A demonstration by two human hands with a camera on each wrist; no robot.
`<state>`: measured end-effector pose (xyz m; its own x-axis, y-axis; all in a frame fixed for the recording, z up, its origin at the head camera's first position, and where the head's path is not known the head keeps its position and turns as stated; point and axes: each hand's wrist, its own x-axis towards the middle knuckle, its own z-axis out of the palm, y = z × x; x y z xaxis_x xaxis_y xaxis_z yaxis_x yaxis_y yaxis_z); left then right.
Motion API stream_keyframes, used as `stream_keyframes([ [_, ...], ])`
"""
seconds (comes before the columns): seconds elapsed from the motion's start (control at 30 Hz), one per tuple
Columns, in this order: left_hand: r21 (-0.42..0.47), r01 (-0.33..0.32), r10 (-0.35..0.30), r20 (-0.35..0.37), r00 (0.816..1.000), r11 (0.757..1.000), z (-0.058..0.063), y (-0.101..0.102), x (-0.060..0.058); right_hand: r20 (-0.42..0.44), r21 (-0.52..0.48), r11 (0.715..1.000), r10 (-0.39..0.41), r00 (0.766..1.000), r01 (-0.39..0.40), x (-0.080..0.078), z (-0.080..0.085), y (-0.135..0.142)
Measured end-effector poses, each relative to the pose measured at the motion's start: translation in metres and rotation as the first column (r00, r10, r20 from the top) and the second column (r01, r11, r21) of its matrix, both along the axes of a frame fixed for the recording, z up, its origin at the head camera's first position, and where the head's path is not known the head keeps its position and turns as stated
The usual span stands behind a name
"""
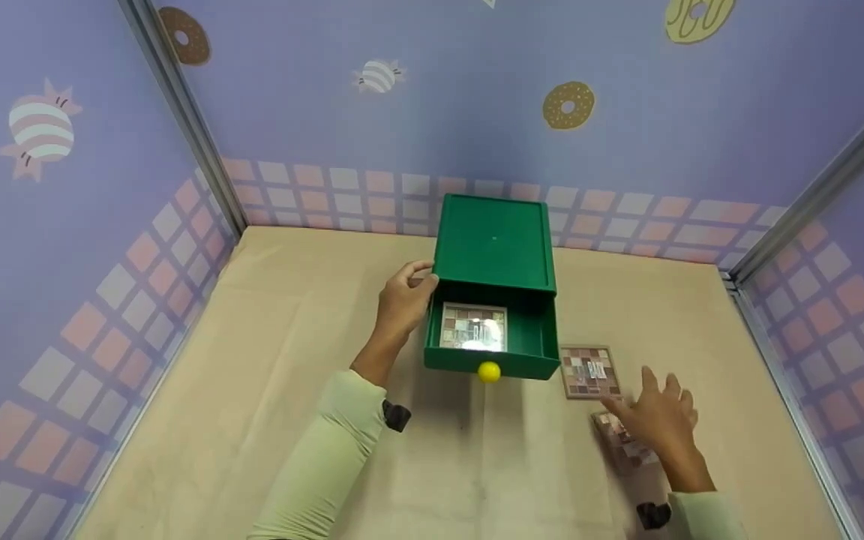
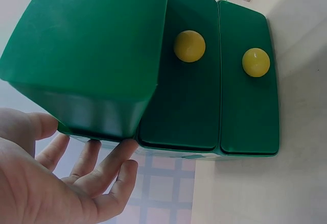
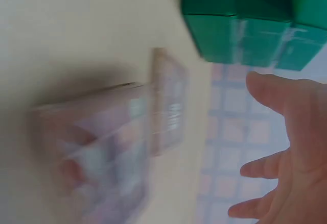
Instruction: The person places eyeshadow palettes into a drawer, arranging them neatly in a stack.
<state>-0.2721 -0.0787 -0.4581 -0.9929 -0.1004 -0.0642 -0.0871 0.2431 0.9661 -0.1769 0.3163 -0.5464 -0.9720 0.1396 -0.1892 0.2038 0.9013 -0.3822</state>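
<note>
A green drawer unit (image 1: 493,238) with yellow knobs stands near the back wall, its top drawer (image 1: 533,330) pulled out. In that drawer's left part lies a square eyeshadow palette (image 1: 462,328), its glossy surface reflecting light. My left hand (image 1: 404,304) rests at the unit's left side, thumb near the open drawer's edge and fingertips (image 2: 127,146) against the side. My right hand (image 1: 657,416) hovers with spread fingers, holding nothing, above a second palette (image 1: 616,431) that it partly covers. A third palette (image 1: 589,371) lies flat beside the unit, just beyond that hand.
Two lower drawers with yellow knobs (image 2: 189,46) are pushed in. A beige cloth (image 1: 274,360) covers the table. Purple walls (image 1: 312,112) with metal corner posts (image 1: 184,112) enclose the back and both sides.
</note>
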Motion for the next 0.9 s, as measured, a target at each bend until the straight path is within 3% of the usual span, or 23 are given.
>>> stream_keyframes([
  [0.37,-0.009,-0.001,0.001,-0.008,1.0,1.0,0.0,0.001,0.0,0.199,0.049,0.997,-0.073,0.977,0.064,0.034,-0.028,0.011],
  [0.7,-0.014,-0.015,0.016,0.005,1.0,1.0,-0.001,-0.001,0.0,0.196,0.039,0.994,-0.103,0.975,0.098,0.048,-0.043,0.006],
  [0.9,-0.005,0.003,-0.003,-0.011,1.0,1.0,0.001,0.001,0.001,0.157,0.045,0.997,-0.074,0.985,0.068,0.052,-0.044,0.01],
])
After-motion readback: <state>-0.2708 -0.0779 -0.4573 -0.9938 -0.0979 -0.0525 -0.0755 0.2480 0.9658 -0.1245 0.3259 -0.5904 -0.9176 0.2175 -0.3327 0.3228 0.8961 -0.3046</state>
